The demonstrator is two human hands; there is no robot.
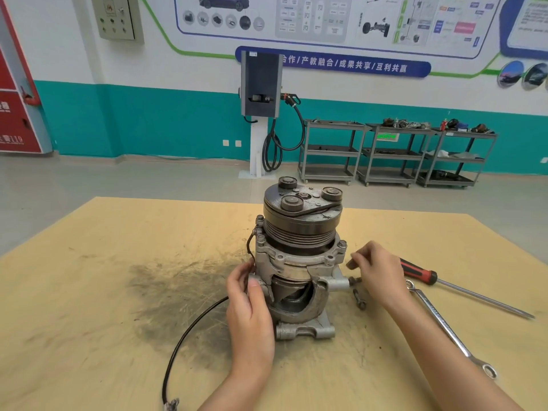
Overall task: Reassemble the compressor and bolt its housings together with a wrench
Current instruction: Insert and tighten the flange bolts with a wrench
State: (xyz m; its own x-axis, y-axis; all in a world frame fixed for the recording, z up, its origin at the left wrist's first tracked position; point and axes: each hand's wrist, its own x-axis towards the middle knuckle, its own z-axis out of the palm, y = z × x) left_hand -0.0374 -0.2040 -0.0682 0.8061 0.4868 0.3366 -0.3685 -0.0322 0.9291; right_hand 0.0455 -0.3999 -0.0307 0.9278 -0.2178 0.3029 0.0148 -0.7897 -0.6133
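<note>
The compressor (pixel 299 256) stands upright on the wooden table (pixel 103 262), pulley and clutch plate on top, with a cutaway opening in its lower housing. My left hand (pixel 250 310) grips the lower housing's left side, thumb on a mounting ear. My right hand (pixel 376 271) hovers by the right flange, fingers curled; whether it holds anything I cannot tell. Below its fingers, two loose bolts (pixel 357 295) lie on the table beside the housing. A combination wrench (pixel 447 327) lies to the right.
A red-and-black-handled screwdriver (pixel 444 281) lies beyond the wrench at the right. The compressor's black cable (pixel 189 333) trails across the table to the front left. A dark grease smear marks the table left of the compressor. Carts and a charger stand at the far wall.
</note>
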